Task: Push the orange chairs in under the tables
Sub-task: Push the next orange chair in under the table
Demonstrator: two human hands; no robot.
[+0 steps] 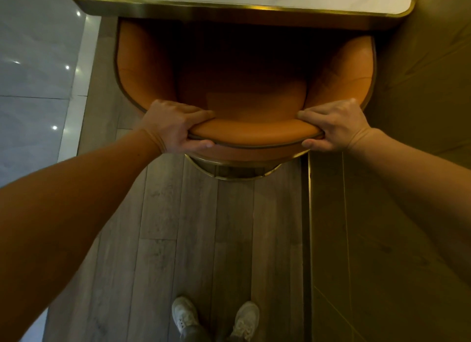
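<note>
My left hand (pixel 175 125) and right hand (pixel 334 125) gripping the orange chair (pixel 254 130) by its back rim, fingers curled over, thumbs nearside, both bare forearms outstretched

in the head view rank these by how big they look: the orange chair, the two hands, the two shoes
1. chair, by far the largest.
2. left hand and right hand, which look alike, so tied.
3. left shoe and right shoe, alike and smallest-looking, but they lie farther from the camera.
</note>
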